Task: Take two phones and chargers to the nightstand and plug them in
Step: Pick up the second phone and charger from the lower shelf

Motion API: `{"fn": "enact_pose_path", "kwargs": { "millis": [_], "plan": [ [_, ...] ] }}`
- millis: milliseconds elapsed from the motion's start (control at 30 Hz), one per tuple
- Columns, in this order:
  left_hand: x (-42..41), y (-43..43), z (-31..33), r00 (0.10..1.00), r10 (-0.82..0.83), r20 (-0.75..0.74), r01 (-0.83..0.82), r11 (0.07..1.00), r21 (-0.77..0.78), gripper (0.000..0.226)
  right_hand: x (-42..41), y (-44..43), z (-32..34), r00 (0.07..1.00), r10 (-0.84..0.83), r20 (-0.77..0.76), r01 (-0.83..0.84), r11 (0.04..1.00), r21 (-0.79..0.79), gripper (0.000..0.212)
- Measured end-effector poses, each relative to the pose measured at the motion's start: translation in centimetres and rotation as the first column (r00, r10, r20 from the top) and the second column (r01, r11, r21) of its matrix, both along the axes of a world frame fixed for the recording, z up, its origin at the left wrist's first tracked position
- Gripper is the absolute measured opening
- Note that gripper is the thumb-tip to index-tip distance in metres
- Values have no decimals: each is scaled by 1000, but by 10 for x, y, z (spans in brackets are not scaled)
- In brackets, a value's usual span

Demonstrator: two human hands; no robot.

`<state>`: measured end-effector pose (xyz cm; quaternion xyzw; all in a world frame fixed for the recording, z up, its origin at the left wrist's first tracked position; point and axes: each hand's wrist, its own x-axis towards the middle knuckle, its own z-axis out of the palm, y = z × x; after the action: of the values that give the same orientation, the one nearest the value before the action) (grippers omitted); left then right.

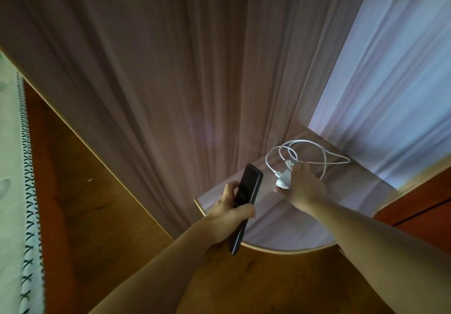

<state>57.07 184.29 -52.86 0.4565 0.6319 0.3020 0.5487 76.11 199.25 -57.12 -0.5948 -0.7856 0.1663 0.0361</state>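
My left hand (231, 210) grips dark phones (247, 197) held edge-up; they look like two stacked together, though I cannot be sure. My right hand (301, 186) reaches over a rounded nightstand top (280, 238) and touches white charger plugs (283, 179). Their white cable (314, 152) lies in loose loops on the surface beyond my fingers. The hand covers part of the plugs, so its hold on them is unclear.
A mauve curtain (158, 82) hangs behind the nightstand and drapes onto it. A sheer white curtain (390, 82) is at the right. Wooden floor (97, 216) spreads below, a pale rug (12, 191) lies at the left, and reddish wooden furniture (422, 206) stands at the right.
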Motion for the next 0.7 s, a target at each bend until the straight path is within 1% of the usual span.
{"fn": "enact_pose_path", "kwargs": {
  "millis": [67, 100, 133, 200, 267, 333, 367, 400, 467, 533, 600, 700],
  "plan": [
    [0, 0, -1, 995, 44, 87, -38, 997, -71, 48, -4, 5, -11, 998, -7, 64, 9, 1000, -23, 87],
    [0, -1, -1, 989, 69, 128, -57, 993, -99, 44, -6, 8, -16, 996, -8, 84, 12, 999, -47, 87],
    [0, -1, -1, 982, 93, 164, -74, 990, -118, 42, -7, 11, -19, 997, -17, 75, 22, 998, -64, 84],
    [0, -3, 0, 964, 132, 232, -101, 985, -139, 43, -8, 13, -21, 999, -50, 9, 50, 997, -53, 73],
    [0, -6, 6, 920, 202, 335, -146, 972, -185, 50, -5, 10, -17, 999, -49, 1, 49, 999, -19, 68],
    [0, -10, 14, 850, 263, 456, -158, 954, -256, 67, 0, 4, -6, 999, -42, -2, 42, 999, 11, 69],
    [0, -12, 19, 828, 272, 490, -146, 949, -279, 73, 3, 0, 2, 999, -39, -24, 40, 999, 16, 68],
    [1, -12, 27, 821, 267, 504, -131, 948, -289, 75, 6, -3, 13, 998, -32, -47, 33, 999, 15, 67],
    [2, -12, 44, 836, 245, 491, -112, 952, -284, 68, 11, -9, 41, 997, -11, -76, 13, 1000, 19, 65],
    [5, -13, 64, 851, 230, 472, -114, 959, -261, 63, 15, -16, 78, 995, -6, -104, 8, 1000, 16, 68],
    [5, -15, 88, 857, 223, 464, -125, 965, -232, 63, 20, -25, 118, 992, 1, -129, 1, 1000, 21, 69],
    [0, -22, 126, 881, 222, 417, -149, 968, -201, 67, 26, -44, 175, 982, -45, -184, 43, 999, -12, 66]
  ]
}}
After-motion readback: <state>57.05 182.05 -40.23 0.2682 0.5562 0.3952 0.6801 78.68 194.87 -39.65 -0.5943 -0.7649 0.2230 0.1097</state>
